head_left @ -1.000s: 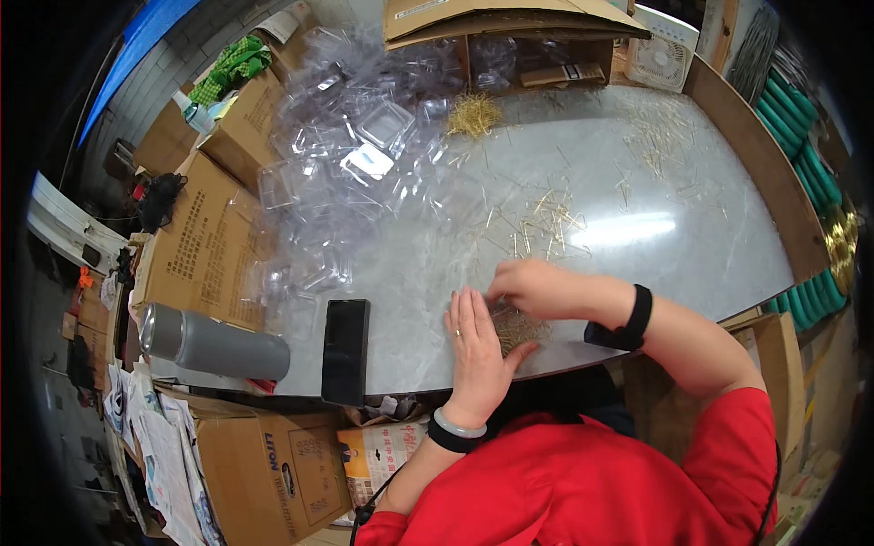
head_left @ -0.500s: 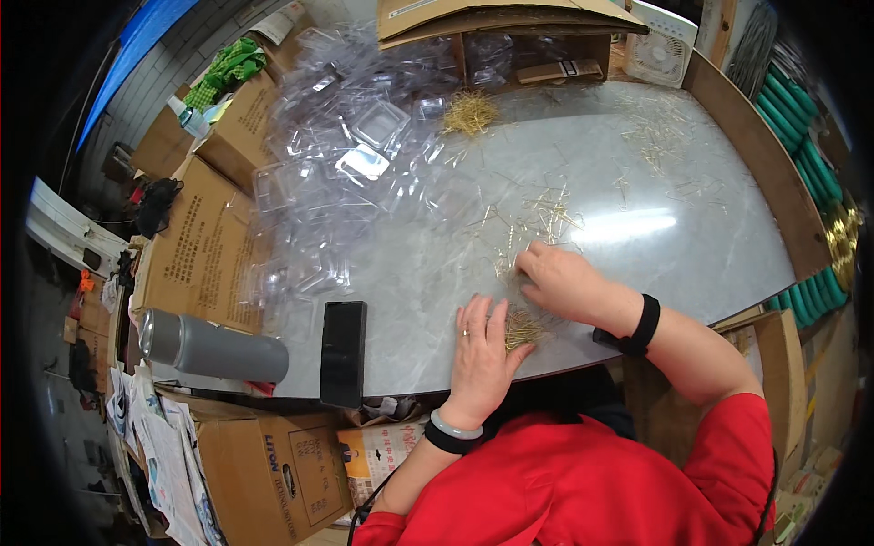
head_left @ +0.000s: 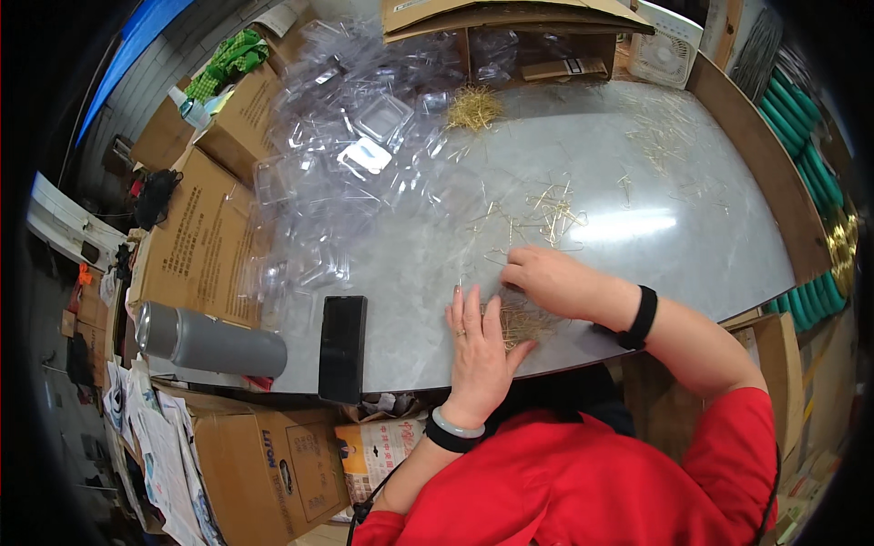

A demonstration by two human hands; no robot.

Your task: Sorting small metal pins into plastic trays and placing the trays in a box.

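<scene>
My left hand lies on the grey table near its front edge, fingers stretched forward and thumb apart. Beside its thumb is a bundle of thin gold wire pieces, partly covered by the hand. My right hand is just beyond that bundle, its fingers bent and pinched together over the tabletop; what lies between the fingertips is too small to make out. Past the right hand, loose bent gold wires are scattered on the table.
Clear plastic clamshell boxes pile up at the left. A gold wire heap sits at the back, more wires far right. A black phone and a grey bottle lie front left. A white fan stands behind.
My right hand has shifted slightly left, toward my left hand. The left hand's fingers have moved a little to the left; the view has tilted slightly.
</scene>
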